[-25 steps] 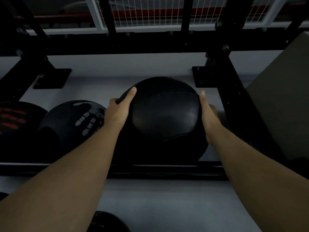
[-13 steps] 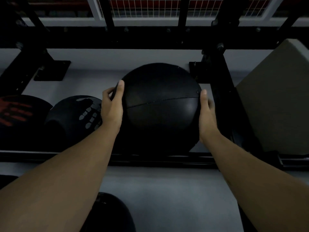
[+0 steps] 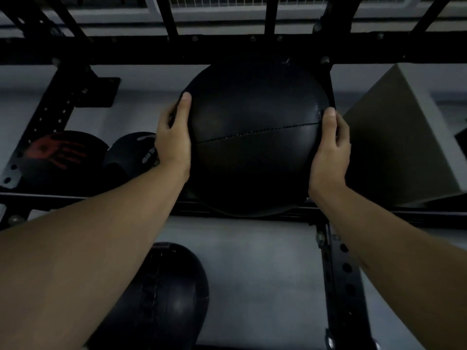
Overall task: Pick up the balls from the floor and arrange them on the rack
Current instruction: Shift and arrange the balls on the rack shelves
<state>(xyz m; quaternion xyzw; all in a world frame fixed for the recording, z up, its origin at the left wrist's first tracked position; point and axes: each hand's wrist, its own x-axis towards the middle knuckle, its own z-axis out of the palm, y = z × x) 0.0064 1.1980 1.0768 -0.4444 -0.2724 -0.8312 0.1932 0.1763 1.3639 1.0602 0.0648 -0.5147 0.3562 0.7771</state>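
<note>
A large black stitched medicine ball fills the middle of the head view, held over the black metal rack. My left hand presses its left side and my right hand its right side, thumbs on top. Two smaller black balls sit on the rack's lower rails to the left: one with a grey handprint, one with a red handprint. Another black ball lies below on the floor, partly hidden by my left forearm.
A grey-green box stands right of the held ball. A perforated black upright runs down at lower right, another slants at left. The rack's top rail crosses behind the ball. Grey floor shows beneath.
Both hands have lifted the large ball upward and away from me, above the lower rail. The view has tilted down, so the floor ball shows more.
</note>
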